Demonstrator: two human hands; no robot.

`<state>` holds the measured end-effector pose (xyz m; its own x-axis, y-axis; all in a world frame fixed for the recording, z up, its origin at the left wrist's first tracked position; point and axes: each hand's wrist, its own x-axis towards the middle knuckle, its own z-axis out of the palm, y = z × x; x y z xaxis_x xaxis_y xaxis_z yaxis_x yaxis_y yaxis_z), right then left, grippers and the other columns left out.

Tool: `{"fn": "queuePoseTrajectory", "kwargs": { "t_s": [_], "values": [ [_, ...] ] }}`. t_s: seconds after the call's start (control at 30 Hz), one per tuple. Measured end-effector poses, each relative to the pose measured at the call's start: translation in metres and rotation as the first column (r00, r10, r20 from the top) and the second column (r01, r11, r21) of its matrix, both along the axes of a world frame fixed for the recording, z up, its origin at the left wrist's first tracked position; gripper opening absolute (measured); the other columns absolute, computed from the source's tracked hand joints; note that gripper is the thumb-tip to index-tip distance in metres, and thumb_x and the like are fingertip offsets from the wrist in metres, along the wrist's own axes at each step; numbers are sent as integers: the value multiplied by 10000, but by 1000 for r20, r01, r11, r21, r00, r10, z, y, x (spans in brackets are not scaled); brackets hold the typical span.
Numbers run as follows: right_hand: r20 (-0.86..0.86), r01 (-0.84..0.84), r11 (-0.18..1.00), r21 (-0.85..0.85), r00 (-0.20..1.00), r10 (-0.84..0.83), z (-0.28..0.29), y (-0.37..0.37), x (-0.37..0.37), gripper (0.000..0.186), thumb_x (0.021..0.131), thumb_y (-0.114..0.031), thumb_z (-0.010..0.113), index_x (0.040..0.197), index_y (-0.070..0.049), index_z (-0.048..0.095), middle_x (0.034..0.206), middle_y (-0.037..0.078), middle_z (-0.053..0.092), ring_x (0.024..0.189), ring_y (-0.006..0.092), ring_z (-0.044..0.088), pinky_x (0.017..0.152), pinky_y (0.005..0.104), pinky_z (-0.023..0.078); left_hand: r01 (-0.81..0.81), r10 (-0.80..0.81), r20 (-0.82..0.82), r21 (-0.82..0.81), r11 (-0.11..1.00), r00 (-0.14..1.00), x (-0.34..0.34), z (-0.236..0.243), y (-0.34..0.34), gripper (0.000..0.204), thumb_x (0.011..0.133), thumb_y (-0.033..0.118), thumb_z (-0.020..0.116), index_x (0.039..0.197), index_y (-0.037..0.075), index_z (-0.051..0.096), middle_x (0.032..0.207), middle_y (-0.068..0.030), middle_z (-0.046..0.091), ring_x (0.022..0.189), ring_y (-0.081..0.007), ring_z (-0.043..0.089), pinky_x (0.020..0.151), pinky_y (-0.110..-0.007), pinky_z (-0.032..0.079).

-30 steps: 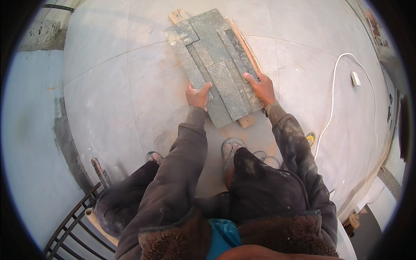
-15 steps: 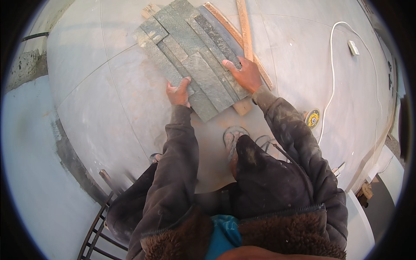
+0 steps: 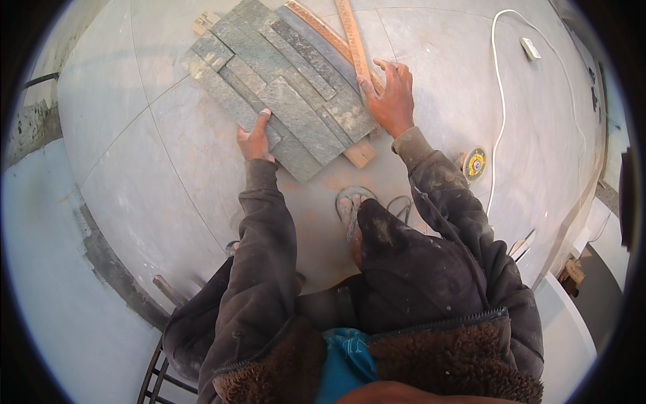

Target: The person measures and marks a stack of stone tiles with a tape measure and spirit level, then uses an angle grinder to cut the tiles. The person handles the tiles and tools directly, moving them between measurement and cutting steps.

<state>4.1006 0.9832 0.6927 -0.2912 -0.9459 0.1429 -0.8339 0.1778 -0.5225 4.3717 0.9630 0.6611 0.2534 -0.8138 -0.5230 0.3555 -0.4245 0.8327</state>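
Note:
A grey-green stone cladding panel (image 3: 279, 87), made of several staggered strips, lies slanted in front of me. My left hand (image 3: 254, 140) grips its near left edge, thumb on top and fingers hidden underneath. Past the panel's right edge, my right hand (image 3: 391, 101) is held with thumb and fingers apart. It is over the near end of a thin wooden strip (image 3: 351, 37); whether it touches the strip I cannot tell. A second reddish wooden strip (image 3: 319, 28) runs along the panel's far right side.
A wood block (image 3: 360, 153) pokes out under the panel's near corner, another wood piece (image 3: 205, 22) at its far corner. Right of my forearm sits a yellow-centred disc (image 3: 475, 163). A white cable (image 3: 496, 101) and a small white box (image 3: 530, 48) lie on the tiled floor (image 3: 182, 195).
My right hand has come off the panel's right edge and moved over the wooden strip, its fingers spreading. My left hand stays on the panel. The whole view has shifted slightly.

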Motion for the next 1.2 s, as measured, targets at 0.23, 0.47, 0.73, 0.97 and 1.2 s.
{"fn": "queuePoseTrajectory", "kwargs": {
  "t_s": [0.23,0.47,0.73,0.97,1.2],
  "values": [
    [-53,80,971,227,996,-69,-11,-10,-12,748,828,-511,772,1357,-54,506,1212,131,546,1195,317,523,938,459,494,54,-56,41,53,997,998,13,-18,-6,548,729,57,745,1240,-9,559,1138,-114,643,998,-250,629,908,-366,496],
    [69,-15,937,349,998,-10,-16,-24,-35,523,826,-390,747,1240,-96,622,1174,85,619,1129,290,608,924,440,510,60,-66,89,63,996,994,19,-33,-10,540,709,99,735,1205,-25,564,1100,-115,638,965,-244,616,883,-370,499],
    [141,-60,997,-38,988,65,-35,-19,-38,352,813,-283,716,1099,-83,674,1056,109,634,1024,314,621,881,424,514,52,-55,57,57,997,997,13,-24,-9,491,711,90,734,1157,-28,566,1080,-115,632,918,-242,620,843,-375,515],
    [16,-65,997,52,998,64,-39,-25,-21,368,817,-285,714,1110,-66,671,1084,154,605,1052,348,600,918,432,501,49,-55,38,150,987,998,17,-24,-9,495,721,66,730,1177,-24,559,1088,-118,635,932,-249,628,859,-383,517],
    [83,-120,948,295,992,100,-23,-41,-32,297,824,-260,678,1025,-41,694,1042,179,654,980,363,649,859,458,530,67,-64,-41,75,995,997,18,-22,-9,540,735,71,755,1225,-31,551,1119,-132,640,1000,-262,638,897,-404,519]
  ]
}}
